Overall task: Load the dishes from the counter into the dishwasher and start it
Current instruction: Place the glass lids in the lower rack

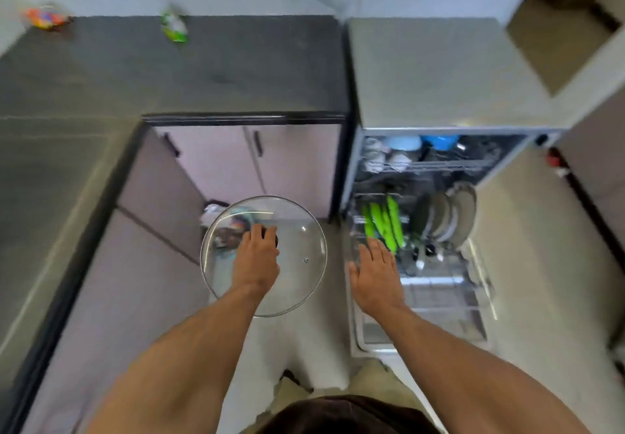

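Note:
My left hand (256, 257) grips the black knob of a large glass pan lid (301, 247) and holds it flat above the floor, left of the open dishwasher (378, 71). My right hand (375, 271) is open, fingers spread, over the left front part of the pulled-out lower rack (449, 295). That rack carries green plates (382, 220) standing on edge and several grey plates (453, 213) at the back right. The upper rack (426, 163) holds blue bowls (439, 141) and pale cups.
A dark L-shaped counter (203, 68) runs along the left and back, bearing a green packet (174, 26) and an orange packet (45, 17). Pale cabinet doors (216, 159) sit below it. A bin or bag (216, 212) lies on the floor under the lid.

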Tool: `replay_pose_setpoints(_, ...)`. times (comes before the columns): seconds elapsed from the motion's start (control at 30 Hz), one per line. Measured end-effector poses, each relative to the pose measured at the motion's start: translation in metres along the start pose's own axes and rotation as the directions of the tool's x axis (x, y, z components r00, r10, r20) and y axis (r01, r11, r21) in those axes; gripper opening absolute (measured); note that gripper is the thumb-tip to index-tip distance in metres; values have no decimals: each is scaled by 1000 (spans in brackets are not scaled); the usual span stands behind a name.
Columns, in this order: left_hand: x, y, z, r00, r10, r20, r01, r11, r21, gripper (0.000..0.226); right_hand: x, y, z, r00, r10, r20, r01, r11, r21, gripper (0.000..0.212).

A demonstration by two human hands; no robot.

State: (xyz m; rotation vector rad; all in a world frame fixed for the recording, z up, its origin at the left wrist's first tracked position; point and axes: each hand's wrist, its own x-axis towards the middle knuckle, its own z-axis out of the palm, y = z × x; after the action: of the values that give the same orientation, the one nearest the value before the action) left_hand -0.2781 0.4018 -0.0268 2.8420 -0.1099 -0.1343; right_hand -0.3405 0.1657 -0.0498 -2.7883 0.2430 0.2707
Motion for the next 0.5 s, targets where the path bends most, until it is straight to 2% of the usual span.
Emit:
replay_pose_setpoints(0.1,15,79,32,986,126,111,-125,992,-17,43,-13,64,-18,990,139,-37,-137,989,58,61)
replay_pose_setpoints(0.2,25,155,68,972,156,176,-152,988,-35,37,-19,129,-29,976,214,-28,-212,974,77,56)
replay_pose_setpoints(0.33,29,238,114,959,114,258,-89,990,-110,36,-7,201,-44,978,210,-2,-209,974,88,52)
replay_pose_setpoints(0.43,31,282,148,939,31,342,17,991,-136,45,11,238,-53,963,268,5,-268,962,48,49)
replay_pose_setpoints(0.5,37,306,172,920,8,392,72,979,-191,50,25,260,-49,968,250,27,-250,968,20,49)
